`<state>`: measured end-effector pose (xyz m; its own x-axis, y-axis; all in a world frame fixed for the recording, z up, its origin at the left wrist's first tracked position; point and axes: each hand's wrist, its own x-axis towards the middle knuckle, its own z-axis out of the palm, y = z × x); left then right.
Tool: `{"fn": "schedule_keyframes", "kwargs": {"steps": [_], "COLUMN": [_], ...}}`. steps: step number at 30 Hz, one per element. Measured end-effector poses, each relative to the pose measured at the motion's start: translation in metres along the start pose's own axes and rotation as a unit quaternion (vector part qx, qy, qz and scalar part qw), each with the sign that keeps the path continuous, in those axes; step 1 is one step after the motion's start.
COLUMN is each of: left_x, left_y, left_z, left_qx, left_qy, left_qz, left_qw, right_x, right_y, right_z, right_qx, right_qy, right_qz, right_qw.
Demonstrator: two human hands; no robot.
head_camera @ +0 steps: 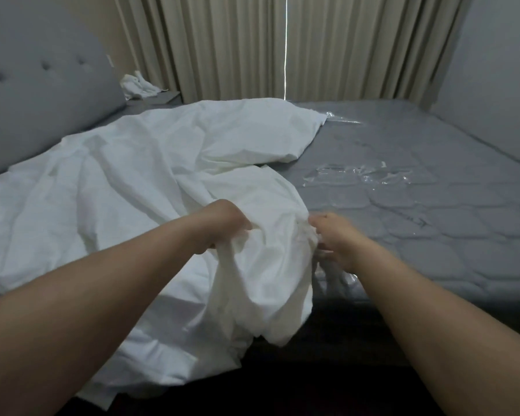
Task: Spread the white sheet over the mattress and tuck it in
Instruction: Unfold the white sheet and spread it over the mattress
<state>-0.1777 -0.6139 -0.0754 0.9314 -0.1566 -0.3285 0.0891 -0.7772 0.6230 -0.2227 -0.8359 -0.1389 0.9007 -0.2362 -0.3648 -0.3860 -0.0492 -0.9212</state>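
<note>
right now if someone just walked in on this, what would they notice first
The crumpled white sheet piled over the left half of the bed, with the left hand and right hand both gripping a bunched part of it at the near edge. To the right, the bare grey quilted mattress lies uncovered, with scraps of clear plastic film on it. Behind, a thin bright slit of light shows between the closed beige curtains.
</note>
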Motion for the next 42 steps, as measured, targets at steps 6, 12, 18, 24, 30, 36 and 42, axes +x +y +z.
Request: {"fn": "schedule_keyframes", "kwargs": {"steps": [6, 12, 18, 24, 30, 36, 42], "left_x": [0.008, 0.01, 0.022, 0.035, 0.037, 0.017, -0.014], "left_y": [-0.001, -0.013, 0.026, 0.044, 0.101, 0.142, 0.127], "left_z": [-0.007, 0.002, 0.033, 0.024, 0.007, 0.077, 0.156], "left_qx": [0.075, 0.323, 0.107, 0.093, -0.021, -0.002, 0.138], "left_qy": [0.041, 0.177, 0.064, 0.144, 0.216, 0.13, -0.076], "left_qz": [-0.019, 0.051, 0.081, 0.16, 0.202, 0.253, 0.271], "left_qw": [0.996, 0.928, 0.989, 0.972, 0.955, 0.959, 0.95], "right_x": [0.068, 0.072, 0.045, 0.04, -0.02, -0.077, -0.137], "right_y": [0.015, -0.002, -0.02, -0.067, -0.117, -0.004, 0.144], "right_z": [0.015, 0.02, 0.038, -0.055, -0.256, -0.311, -0.279], "right_qx": [0.241, 0.234, 0.109, 0.213, 0.261, 0.123, 0.079], "right_qy": [0.06, -0.081, -0.136, 0.063, 0.436, 0.558, 0.407], "right_qz": [0.08, 0.154, 0.024, -0.053, -0.312, -0.117, 0.189], "right_qw": [0.965, 0.956, 0.984, 0.973, 0.803, 0.813, 0.89]}}
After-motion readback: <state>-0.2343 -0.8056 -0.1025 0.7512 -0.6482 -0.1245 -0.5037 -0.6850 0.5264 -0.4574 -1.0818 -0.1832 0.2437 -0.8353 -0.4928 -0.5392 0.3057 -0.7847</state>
